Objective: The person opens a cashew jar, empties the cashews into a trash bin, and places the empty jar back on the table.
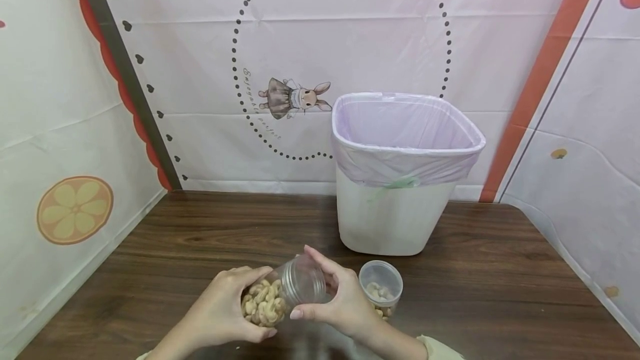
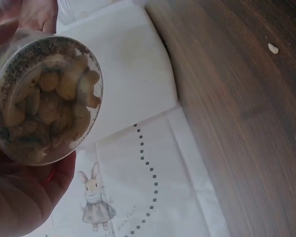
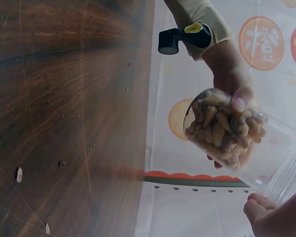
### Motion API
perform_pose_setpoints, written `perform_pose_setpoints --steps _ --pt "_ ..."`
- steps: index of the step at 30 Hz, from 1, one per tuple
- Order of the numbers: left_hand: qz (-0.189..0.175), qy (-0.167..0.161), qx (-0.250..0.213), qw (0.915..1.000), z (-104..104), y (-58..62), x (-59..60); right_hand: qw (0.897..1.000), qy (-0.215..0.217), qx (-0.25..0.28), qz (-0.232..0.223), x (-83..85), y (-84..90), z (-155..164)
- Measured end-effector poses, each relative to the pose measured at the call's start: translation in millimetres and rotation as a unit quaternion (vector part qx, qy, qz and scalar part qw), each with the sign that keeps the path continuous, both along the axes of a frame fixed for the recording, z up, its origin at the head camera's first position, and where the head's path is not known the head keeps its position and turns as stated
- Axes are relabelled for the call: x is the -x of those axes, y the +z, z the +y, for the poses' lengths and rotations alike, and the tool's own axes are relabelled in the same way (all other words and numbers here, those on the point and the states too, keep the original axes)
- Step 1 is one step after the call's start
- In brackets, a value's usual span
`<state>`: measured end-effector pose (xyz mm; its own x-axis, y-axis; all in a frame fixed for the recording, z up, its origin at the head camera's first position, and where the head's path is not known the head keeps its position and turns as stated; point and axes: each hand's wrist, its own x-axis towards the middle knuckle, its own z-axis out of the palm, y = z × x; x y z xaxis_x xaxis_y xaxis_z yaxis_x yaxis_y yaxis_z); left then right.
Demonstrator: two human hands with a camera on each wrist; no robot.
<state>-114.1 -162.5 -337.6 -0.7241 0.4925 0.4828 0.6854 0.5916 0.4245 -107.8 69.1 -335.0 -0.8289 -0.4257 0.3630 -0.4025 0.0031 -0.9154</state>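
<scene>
Clear plastic, the jar of cashews (image 1: 280,296) lies tilted above the near table edge, held by both hands. The left hand (image 1: 225,310) wraps its fingers round the nut-filled base; the right hand (image 1: 340,301) curls over the threaded mouth. Just beside the right hand stands one small open container (image 1: 381,285) with a few nuts. Farther back on the wooden table (image 1: 500,282) sits one white bin (image 1: 400,182) with a lilac liner.

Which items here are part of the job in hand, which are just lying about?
In hand:
- clear plastic jar of cashews, tilted, held at its base by the left hand and near its mouth by the right hand
- small clear open jar with a few cashews, beside the right hand

Lying about:
- white bin with lilac liner
- crumbs on the dark wooden table
</scene>
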Motion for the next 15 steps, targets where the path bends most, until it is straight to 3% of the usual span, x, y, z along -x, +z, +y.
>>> perform_pose_setpoints --steps 9,15 --pt "0.044 0.047 0.034 0.9973 3.8 1.7 0.8 1.000 -0.018 0.007 -0.015 2.0 -0.1 1.1" --pt "0.050 0.065 0.046 0.9956 4.4 0.5 -0.1 0.999 -0.027 -0.002 -0.038 2.3 -0.6 1.1"
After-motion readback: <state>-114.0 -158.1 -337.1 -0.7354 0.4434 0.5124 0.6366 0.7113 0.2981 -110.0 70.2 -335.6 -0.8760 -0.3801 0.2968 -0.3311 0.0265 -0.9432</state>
